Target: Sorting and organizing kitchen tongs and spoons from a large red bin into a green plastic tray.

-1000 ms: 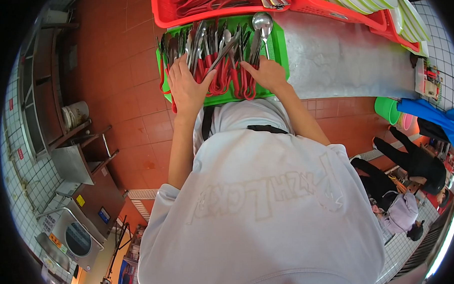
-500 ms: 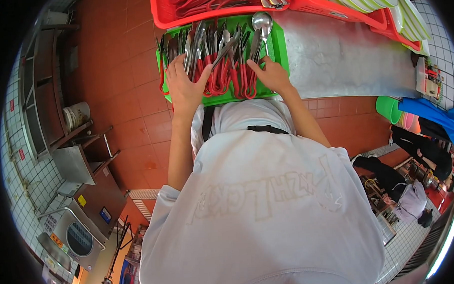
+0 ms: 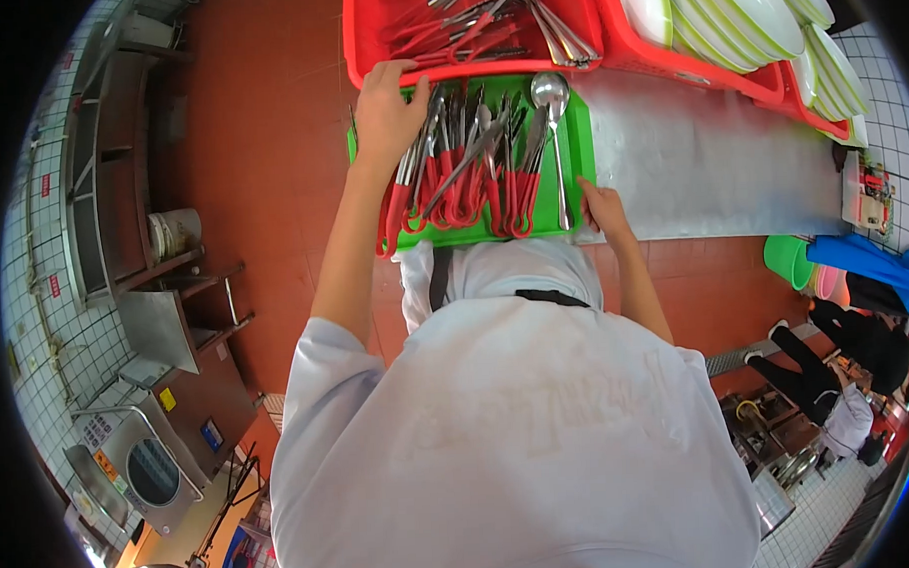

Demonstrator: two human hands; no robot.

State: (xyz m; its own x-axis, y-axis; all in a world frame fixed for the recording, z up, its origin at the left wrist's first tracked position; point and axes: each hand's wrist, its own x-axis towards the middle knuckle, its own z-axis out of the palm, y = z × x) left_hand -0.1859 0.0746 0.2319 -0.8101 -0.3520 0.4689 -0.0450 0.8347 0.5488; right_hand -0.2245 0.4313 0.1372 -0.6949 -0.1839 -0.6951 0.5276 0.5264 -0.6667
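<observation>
1. Desk (image 3: 711, 165): bare grey metal, upper right of the frame, beside the tray.
2. Red cutlery basket (image 3: 585, 19): top centre; I note more tongs and spoon-like utensils inside. A second red basket (image 3: 657, 65), holding green-rimmed plates (image 3: 741, 19), adjoins it on the right.
3. Green tray (image 3: 580, 149): upper centre, just below the cutlery basket, carrying the tongs and ladle.
4. Change noted: both hands have come off the tongs within the last second and are now at the tray's margins. I judge that attention has passed from the utensils to the tray or basket edge.
5. Left hand (image 3: 388, 111): tray's upper left, thumb and fingers apart, clasping nothing I can see; contact with the basket rim is unclear.
6. Right hand (image 3: 604, 211): at the tray's right edge, fingers partly curled; I cannot tell whether it grips.
7. Tongs (image 3: 458, 189): red-handled, metal-armed, bunched roughly upright in the frame, handles lowermost, one lying askew.
8. Ladle (image 3: 550, 92): shiny, bowl uppermost, right of the tongs.
</observation>
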